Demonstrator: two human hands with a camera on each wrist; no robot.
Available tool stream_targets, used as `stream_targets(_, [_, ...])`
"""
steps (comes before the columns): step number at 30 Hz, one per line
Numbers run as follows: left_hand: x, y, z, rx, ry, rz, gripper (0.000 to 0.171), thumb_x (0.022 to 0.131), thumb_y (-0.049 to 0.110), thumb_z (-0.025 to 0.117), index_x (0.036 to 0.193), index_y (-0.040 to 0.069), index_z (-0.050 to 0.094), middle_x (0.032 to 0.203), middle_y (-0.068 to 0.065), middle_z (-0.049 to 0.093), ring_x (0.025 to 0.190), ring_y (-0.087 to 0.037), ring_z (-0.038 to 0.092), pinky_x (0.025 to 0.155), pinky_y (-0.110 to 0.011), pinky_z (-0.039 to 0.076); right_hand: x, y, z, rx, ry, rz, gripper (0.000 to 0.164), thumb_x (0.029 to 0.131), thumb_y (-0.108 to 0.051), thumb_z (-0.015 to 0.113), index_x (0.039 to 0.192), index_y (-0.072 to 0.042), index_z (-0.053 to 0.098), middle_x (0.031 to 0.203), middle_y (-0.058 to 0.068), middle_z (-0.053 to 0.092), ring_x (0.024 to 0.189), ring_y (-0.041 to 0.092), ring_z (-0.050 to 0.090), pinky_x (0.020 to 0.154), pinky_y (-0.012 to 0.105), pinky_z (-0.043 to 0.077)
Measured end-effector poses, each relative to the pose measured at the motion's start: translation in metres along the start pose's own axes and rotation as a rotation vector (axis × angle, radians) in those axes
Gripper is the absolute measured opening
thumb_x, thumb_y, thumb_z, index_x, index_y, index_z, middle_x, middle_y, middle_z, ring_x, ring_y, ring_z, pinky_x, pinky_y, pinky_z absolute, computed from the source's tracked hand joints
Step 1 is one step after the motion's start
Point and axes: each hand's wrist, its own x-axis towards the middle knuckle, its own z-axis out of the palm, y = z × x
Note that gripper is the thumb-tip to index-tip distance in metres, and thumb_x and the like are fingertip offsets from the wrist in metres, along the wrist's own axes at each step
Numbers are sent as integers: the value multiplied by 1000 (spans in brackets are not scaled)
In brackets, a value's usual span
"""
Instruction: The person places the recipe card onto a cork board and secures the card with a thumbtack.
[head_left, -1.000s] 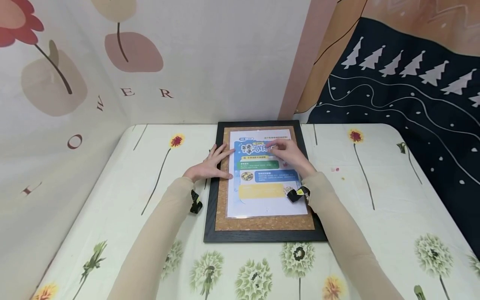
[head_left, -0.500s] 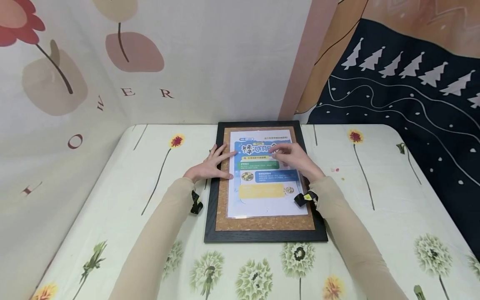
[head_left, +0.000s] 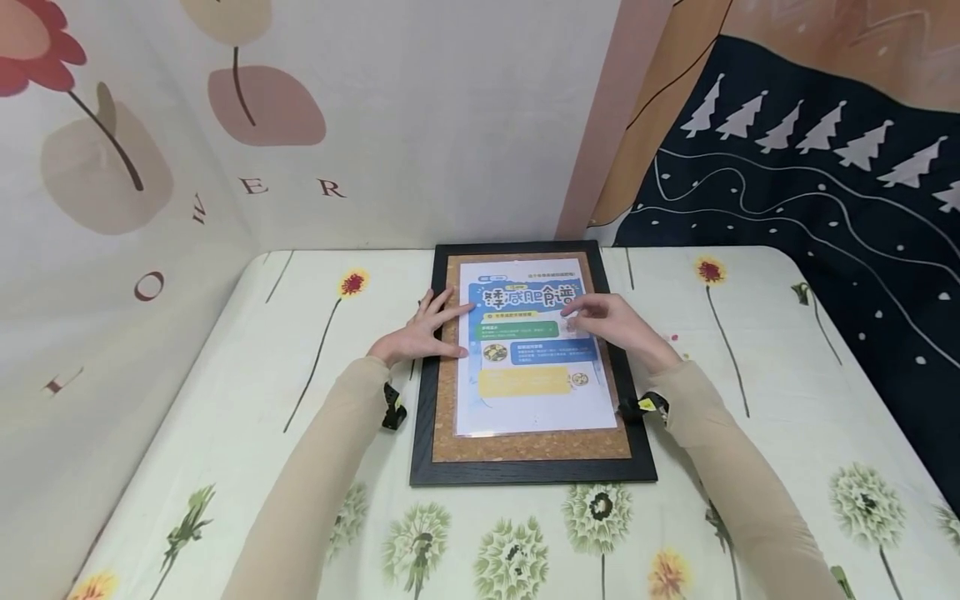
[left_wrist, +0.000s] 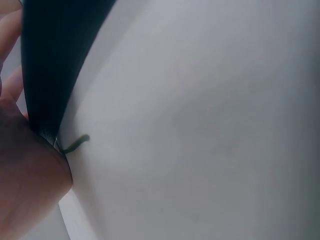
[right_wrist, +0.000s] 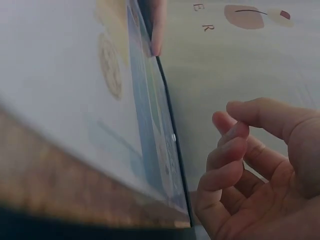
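A printed sheet [head_left: 536, 412] with blue, green and yellow panels lies on a black-framed cork board [head_left: 465, 450]. My left hand [head_left: 420, 329] rests with spread fingers across the board's left side, index finger and thumb reaching the sheet's left edge. In the left wrist view, part of this hand [left_wrist: 30, 170] shows against the dark frame [left_wrist: 60, 60]. My right hand [head_left: 618, 325] is over the sheet's right side. In the right wrist view, its fingers [right_wrist: 222, 175] are loosely curled, with the thumb near the index fingertip and no object visible between them.
The board stands on a table with a flower-printed cloth [head_left: 322, 467]. Behind it hangs a pale curtain with lettering [head_left: 420, 125]. On the right is a dark cloth with white trees [head_left: 810, 192]. Each wrist wears a black camera strap [head_left: 392, 407].
My right hand has moved to the right and slightly down over the sheet, uncovering more of its title. The left hand, the sheet and the board stay nearly in place.
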Motion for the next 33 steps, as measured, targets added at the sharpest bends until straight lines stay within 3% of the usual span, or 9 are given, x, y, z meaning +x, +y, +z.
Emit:
stream_targets(14, [2,2,3,77,7,3,97,78,38,80,156,23,24,161,-5,-13,141,-31,-26,107,-66,-2,-19,10,-17,6,10,-24,27,94,-13,61,116,1,65,117,17,60,97,28,54,89,39,43])
stream_targets(20, [1,1,3,78,3,13,96,79,38,80,156,24,23,161,-5,-13,140,-32,-26,106,-67,-2,-27,18,-28,1,32,1,30,94,-14,62,119,1,64,105,15,62,91,28,54,78,33,44])
stream_targets(33, [-2,-4,7,114,22,74,91,82,42,74,155,20,25,162,-5,-5,140,-33,-27,105,-68,-2,-43,30,-46,-41,54,29,27,94,-11,61,117,2,64,101,20,62,83,28,54,69,32,44])
